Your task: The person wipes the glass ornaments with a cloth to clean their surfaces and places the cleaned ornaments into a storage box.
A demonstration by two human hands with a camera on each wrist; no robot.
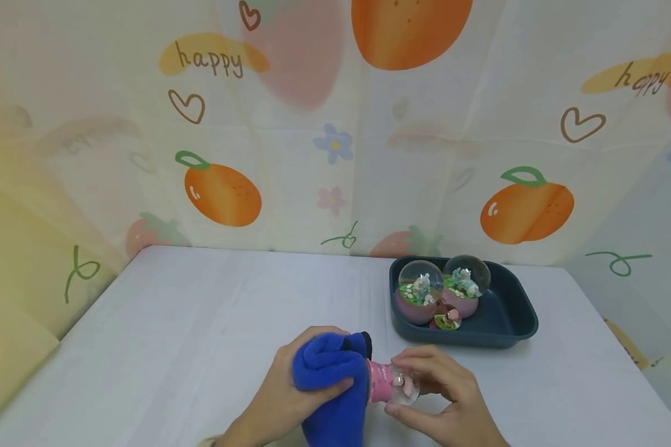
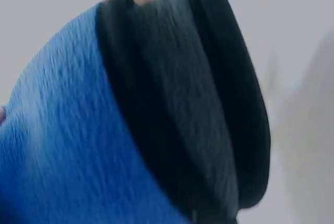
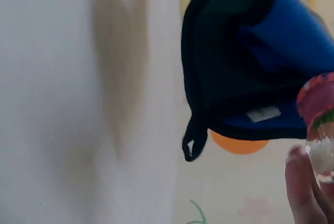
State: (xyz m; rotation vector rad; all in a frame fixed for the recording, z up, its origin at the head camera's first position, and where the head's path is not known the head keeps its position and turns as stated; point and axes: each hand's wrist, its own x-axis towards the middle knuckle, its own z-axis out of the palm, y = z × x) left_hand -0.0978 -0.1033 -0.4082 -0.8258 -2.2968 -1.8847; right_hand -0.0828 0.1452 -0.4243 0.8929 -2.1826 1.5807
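Observation:
In the head view a small snow globe with a pink base (image 1: 381,381) lies on its side between the two hands, above the table. My right hand (image 1: 444,388) pinches its clear dome between thumb and fingers. My left hand (image 1: 291,379) grips a folded blue cloth (image 1: 335,397) whose edge lies against the globe's base. Blue fabric and a dark border of the cloth (image 2: 88,119) fill much of the left wrist view. The right wrist view shows the cloth's hanging loop and, at its right edge, the globe's pink rim (image 3: 317,98) beside a fingertip.
A dark blue tray (image 1: 509,310) stands at the back right of the white table (image 1: 201,310). Inside are two larger globes (image 1: 419,292) with purple bases and one smaller globe (image 1: 446,318). A fruit-patterned curtain (image 1: 291,186) hangs behind the table.

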